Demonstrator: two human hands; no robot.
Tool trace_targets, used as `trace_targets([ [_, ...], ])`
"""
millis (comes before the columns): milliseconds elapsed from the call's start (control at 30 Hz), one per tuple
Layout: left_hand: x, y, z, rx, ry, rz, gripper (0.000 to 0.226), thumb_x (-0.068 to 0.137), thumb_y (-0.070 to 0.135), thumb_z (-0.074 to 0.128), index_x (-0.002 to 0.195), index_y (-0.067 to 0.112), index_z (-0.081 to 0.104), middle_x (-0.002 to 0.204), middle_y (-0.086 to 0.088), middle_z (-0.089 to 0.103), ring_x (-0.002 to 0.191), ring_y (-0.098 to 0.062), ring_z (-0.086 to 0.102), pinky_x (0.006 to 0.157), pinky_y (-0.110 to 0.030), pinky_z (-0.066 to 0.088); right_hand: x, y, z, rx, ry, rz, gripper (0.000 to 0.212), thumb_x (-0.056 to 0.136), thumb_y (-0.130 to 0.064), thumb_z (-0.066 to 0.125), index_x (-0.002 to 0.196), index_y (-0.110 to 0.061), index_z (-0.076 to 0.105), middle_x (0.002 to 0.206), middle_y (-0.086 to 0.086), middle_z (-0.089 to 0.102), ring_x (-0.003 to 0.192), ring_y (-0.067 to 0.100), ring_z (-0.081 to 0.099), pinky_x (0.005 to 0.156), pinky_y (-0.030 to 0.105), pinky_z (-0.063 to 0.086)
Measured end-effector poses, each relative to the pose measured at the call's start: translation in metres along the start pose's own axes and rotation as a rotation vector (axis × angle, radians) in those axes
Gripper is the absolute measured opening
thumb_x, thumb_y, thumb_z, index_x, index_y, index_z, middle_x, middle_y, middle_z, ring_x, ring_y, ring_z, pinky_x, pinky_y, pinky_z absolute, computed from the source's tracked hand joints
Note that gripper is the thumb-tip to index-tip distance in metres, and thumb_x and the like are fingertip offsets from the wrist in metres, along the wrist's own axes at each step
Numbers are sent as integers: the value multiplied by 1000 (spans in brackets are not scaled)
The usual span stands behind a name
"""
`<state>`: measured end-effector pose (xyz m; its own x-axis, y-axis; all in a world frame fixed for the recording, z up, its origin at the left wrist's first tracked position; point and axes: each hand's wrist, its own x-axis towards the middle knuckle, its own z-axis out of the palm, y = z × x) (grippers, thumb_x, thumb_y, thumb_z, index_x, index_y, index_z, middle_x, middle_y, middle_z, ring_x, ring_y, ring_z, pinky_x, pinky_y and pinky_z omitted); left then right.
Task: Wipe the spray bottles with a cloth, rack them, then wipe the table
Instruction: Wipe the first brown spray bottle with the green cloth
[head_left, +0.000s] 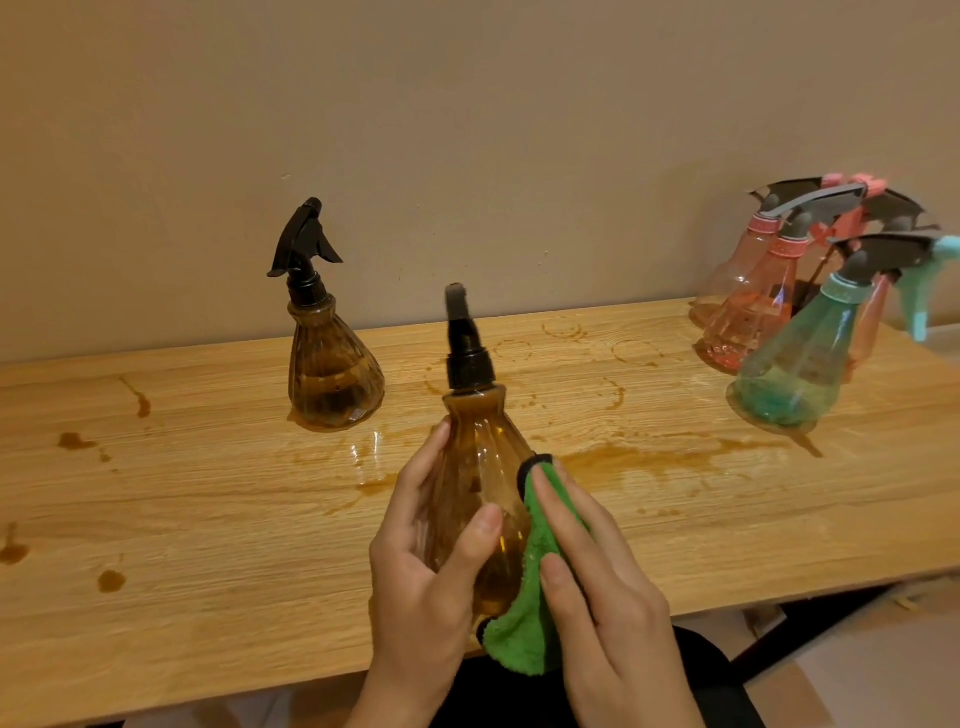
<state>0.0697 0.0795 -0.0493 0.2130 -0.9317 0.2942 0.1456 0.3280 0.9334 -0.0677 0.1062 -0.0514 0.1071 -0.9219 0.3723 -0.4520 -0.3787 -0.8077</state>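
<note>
My left hand grips an amber ribbed spray bottle with a black trigger top, held upright above the table's front edge. My right hand presses a green cloth flat against the bottle's right side, its fingers straight. A second amber spray bottle stands on the wooden table at the back left. At the right hang a teal spray bottle and pink spray bottles, tilted, on a dark rack that is mostly hidden.
Brown liquid stains and ring marks spread over the tabletop, with drops at the left. A plain wall runs behind the table. A dark table leg shows at the lower right.
</note>
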Motion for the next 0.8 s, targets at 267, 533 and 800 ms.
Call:
trace_targets([
  [267, -1, 3, 3, 10, -92, 23, 57, 75, 37, 74, 130, 49, 65, 132, 7, 70, 121, -17, 68, 92, -21, 55, 25, -9, -15, 28, -25, -64, 44, 108, -45, 36, 149, -61, 30, 151, -36, 38, 139, -12, 36, 105, 9, 37],
  [533, 1, 0, 3, -5, 32, 5, 58, 74, 45, 74, 131, 50, 62, 129, 7, 71, 120, -17, 69, 99, -40, 53, -2, 1, 3, -88, 47, -87, 45, 105, -56, 28, 150, -57, 34, 164, -20, 25, 149, 3, 30, 115, 18, 33],
  [800, 4, 4, 3, -8, -80, -20, 54, 76, 40, 74, 129, 50, 65, 132, 9, 70, 122, -15, 68, 92, -20, 54, 36, -7, -12, 92, -47, -56, 47, 107, -43, 40, 147, -65, 28, 152, -28, 41, 141, -6, 39, 111, 24, 41],
])
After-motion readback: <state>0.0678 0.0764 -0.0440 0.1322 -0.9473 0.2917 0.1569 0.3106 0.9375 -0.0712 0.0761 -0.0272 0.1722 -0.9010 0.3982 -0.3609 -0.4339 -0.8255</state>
